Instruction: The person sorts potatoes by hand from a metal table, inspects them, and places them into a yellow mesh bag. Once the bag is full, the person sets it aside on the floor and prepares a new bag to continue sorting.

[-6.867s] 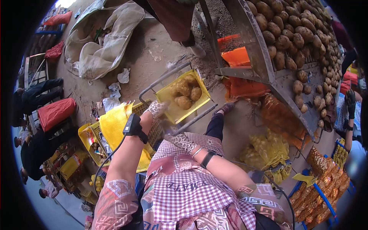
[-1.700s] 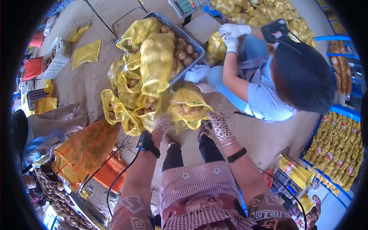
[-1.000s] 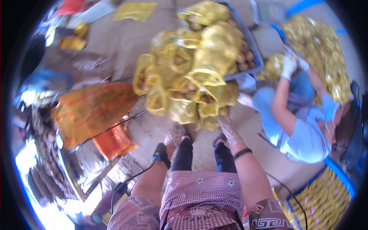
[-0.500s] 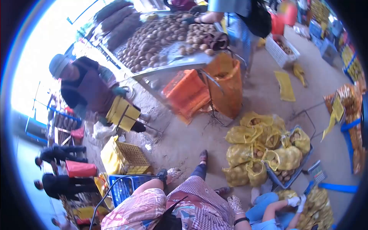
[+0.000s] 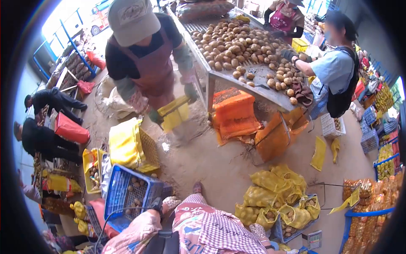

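Note:
My left hand (image 5: 171,203), in a pale patterned glove, hangs by my thigh beside the blue crate (image 5: 134,190). It looks loosely open, with nothing visible in it. A few potatoes (image 5: 136,186) lie inside that crate. On the other side, my right hand (image 5: 257,230) wears a similar glove and hangs low with fingers apart and nothing in them. Close to it are yellow mesh bags (image 5: 270,186) filled with potatoes, some standing in a dark blue crate (image 5: 277,230). Any contact with the bags cannot be made out.
A co-worker (image 5: 144,55) ahead on the left holds a yellow basket-like item (image 5: 174,113). Potatoes are heaped on a metal sorting table (image 5: 249,91), where another person (image 5: 338,63) works. Orange sacks (image 5: 234,116) stand below it. A yellow crate (image 5: 146,148) sits ahead of the blue one.
My view has swung and tilted up, so the table and bags appear shifted. The co-worker on the left looks much nearer. More of the blue crate shows beside my left hand.

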`<state>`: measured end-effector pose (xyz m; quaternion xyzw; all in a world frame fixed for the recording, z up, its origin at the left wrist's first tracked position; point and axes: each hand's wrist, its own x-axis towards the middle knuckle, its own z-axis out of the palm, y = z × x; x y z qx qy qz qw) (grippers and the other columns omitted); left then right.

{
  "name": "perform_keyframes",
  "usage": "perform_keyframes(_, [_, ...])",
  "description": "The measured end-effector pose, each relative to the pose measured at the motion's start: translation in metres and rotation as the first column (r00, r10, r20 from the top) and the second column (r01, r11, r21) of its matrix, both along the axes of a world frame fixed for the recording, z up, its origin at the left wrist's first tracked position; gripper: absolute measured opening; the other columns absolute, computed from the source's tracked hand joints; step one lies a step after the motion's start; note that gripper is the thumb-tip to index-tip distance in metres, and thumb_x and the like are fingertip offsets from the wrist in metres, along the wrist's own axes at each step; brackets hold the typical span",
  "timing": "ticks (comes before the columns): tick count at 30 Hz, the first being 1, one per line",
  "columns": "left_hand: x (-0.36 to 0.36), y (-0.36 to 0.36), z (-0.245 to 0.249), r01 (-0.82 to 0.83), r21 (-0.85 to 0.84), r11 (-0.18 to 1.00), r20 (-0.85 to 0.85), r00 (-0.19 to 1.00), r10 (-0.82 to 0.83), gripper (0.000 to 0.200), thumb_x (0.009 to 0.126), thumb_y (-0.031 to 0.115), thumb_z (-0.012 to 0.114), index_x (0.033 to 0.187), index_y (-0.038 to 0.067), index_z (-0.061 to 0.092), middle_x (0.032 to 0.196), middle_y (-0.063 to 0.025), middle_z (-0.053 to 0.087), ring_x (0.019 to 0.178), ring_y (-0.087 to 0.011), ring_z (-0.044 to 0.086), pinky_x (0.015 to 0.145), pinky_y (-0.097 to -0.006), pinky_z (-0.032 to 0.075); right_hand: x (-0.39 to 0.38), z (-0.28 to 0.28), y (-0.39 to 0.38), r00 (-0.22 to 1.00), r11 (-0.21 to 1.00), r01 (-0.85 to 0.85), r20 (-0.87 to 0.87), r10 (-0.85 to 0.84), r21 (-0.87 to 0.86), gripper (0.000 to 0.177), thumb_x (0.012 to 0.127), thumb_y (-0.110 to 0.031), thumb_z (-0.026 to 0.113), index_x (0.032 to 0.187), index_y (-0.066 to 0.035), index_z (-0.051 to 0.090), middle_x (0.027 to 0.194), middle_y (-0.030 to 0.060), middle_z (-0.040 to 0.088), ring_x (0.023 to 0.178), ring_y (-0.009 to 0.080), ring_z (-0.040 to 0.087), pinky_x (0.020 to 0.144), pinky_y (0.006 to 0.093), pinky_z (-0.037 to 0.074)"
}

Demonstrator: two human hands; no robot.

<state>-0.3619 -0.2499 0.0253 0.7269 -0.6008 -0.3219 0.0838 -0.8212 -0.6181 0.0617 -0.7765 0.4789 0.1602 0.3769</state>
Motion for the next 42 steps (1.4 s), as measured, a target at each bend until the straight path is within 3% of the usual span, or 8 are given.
perform_keyframes(2, [0.024,-0.001,0.000,-0.373,0.106,0.922,-0.056,0.923,0.380,0.028,0.094,0.022,0.050,0.114,0.006,0.062,0.110,-0.0160,0.064,0.102,-0.0312,0.060,0.087,-0.0366,0.049,0.064,0.026,-0.011,0.948,0.947,-0.318,0.010,0.319,-0.037,0.036,0.087,-0.038,0.053,0.101,-0.009,0.067,0.105,0.0201,0.065,0.102,0.0377,0.060,0.091,0.0463,0.046])
perform_keyframes(4, [0.044,-0.018,0.050,-0.759,0.476,0.445,-0.344,0.305,0.888,0.031,0.092,0.026,0.054,0.111,0.003,0.063,0.103,-0.0145,0.067,0.093,-0.0276,0.063,0.081,-0.0352,0.050,0.142,0.057,-0.020,0.977,0.979,-0.202,-0.068,0.202,0.017,0.044,0.088,-0.040,0.050,0.110,-0.005,0.063,0.115,0.0232,0.061,0.110,0.0393,0.055,0.098,0.0455,0.042])
perform_keyframes(18, [0.175,-0.184,0.108,-0.568,0.362,0.739,-0.120,0.757,0.642,0.046,0.089,0.041,0.054,0.116,0.004,0.063,0.117,-0.0214,0.062,0.112,-0.0357,0.058,0.094,-0.0398,0.046,0.304,0.103,-0.124,0.998,0.985,-0.057,-0.039,0.051,-0.160,0.047,0.087,-0.038,0.055,0.116,-0.001,0.060,0.119,0.0239,0.059,0.112,0.0385,0.055,0.099,0.0450,0.042])
perform_keyframes(24, [0.203,-0.309,0.165,-0.631,0.211,0.747,-0.171,0.728,0.664,0.043,0.088,0.031,0.059,0.123,0.006,0.057,0.119,-0.0193,0.061,0.113,-0.0357,0.057,0.097,-0.0415,0.043,0.409,0.123,-0.241,0.808,0.778,-0.035,0.440,0.391,-0.628,0.025,0.085,-0.020,0.058,0.104,-0.003,0.063,0.106,0.0181,0.064,0.101,0.0343,0.059,0.092,0.0436,0.046])
perform_keyframes(33, [0.263,-0.502,0.216,-0.404,-0.538,0.740,0.036,0.866,0.499,0.043,0.086,0.019,0.062,0.125,0.001,0.054,0.128,-0.0217,0.052,0.117,-0.0349,0.051,0.101,-0.0412,0.041,0.613,0.219,-0.351,0.669,0.671,-0.357,0.323,0.669,-0.650,0.029,0.083,-0.027,0.060,0.105,-0.010,0.066,0.121,0.0142,0.058,0.116,0.0329,0.052,0.097,0.0475,0.039])
perform_keyframes(36, [0.283,-0.563,0.226,-0.689,-0.422,0.589,-0.500,0.719,0.483,0.047,0.084,0.019,0.063,0.126,0.001,0.054,0.132,-0.0207,0.050,0.121,-0.0370,0.048,0.103,-0.0432,0.038,0.668,0.181,-0.372,0.673,0.611,-0.317,0.283,0.684,-0.725,0.042,0.087,-0.035,0.055,0.122,-0.012,0.060,0.140,0.0157,0.045,0.129,0.0318,0.041,0.105,0.0517,0.030])
perform_keyframes(38, [0.301,-0.586,0.245,-0.404,-0.560,0.724,-0.029,0.882,0.470,0.050,0.082,0.018,0.065,0.128,0.001,0.053,0.133,-0.0202,0.049,0.123,-0.0379,0.046,0.105,-0.0444,0.036,0.685,0.170,-0.385,0.709,0.654,-0.436,0.212,0.673,-0.619,0.043,0.088,-0.036,0.054,0.125,-0.013,0.058,0.141,0.0125,0.044,0.129,0.0311,0.041,0.104,0.0518,0.030])
perform_keyframes(42, [0.349,-0.628,0.252,-0.460,-0.461,0.759,-0.004,0.856,0.517,0.060,0.078,0.019,0.069,0.132,0.002,0.049,0.135,-0.0224,0.047,0.126,-0.0368,0.044,0.107,-0.0426,0.035,0.656,0.177,-0.407,0.753,0.772,-0.226,0.396,0.525,-0.594,0.047,0.087,-0.038,0.058,0.123,-0.009,0.059,0.140,0.0135,0.044,0.129,0.0317,0.040,0.106,0.0529,0.027])
